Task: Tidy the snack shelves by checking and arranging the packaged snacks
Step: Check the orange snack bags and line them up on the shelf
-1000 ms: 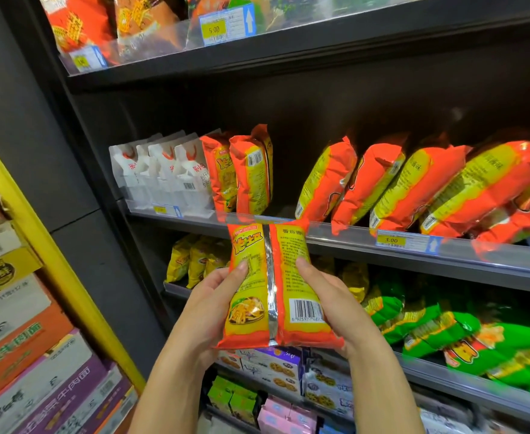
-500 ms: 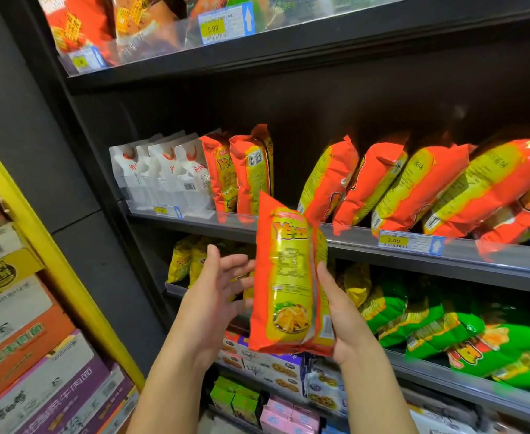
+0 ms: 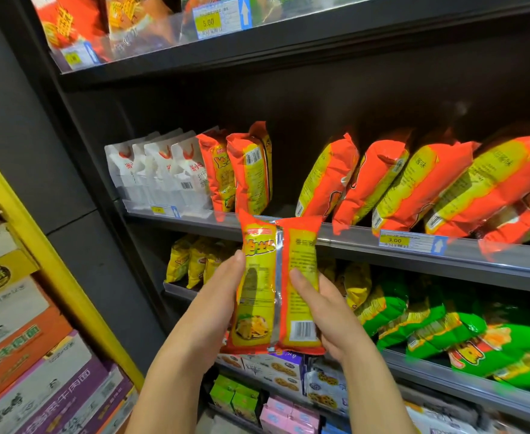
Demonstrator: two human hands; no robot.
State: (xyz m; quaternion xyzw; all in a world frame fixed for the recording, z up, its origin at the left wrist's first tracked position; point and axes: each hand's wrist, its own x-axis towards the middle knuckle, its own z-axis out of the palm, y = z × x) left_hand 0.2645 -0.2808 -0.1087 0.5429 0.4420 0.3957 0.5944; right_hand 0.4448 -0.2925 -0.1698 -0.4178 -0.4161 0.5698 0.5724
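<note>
Turned since half a second ago, the snack packet [image 3: 276, 286] now shows its back seam and barcode to the camera instead of its side, and the left hand [image 3: 216, 305], which had been spread open beside it, is back on it. The packet stands upright in mid-air in front of the shelves, its top edge overlapping the middle shelf rail [image 3: 351, 245]. The left hand grips its left edge with the thumb [image 3: 237, 261] laid on the yellow panel. The right hand [image 3: 326, 314] grips the right edge, thumb [image 3: 301, 280] across the printed text. The other fingers of both hands are curled behind the packet, out of sight.

From the packet, two matching orange packets [image 3: 248, 170] stand on the middle shelf at 12 o'clock, with white pouches [image 3: 160, 170] at 10 o'clock. A leaning row of orange bags [image 3: 414, 183] runs off at 2 o'clock, above a 3.00 price tag [image 3: 395, 241]. Yellow bags [image 3: 191, 261] sit at 9 o'clock, green bags [image 3: 445, 327] at 4 o'clock and cookie boxes [image 3: 276, 368] at 6 o'clock. Stacked cartons [image 3: 22, 355] fill 8 o'clock, behind a yellow post [image 3: 54, 277].
</note>
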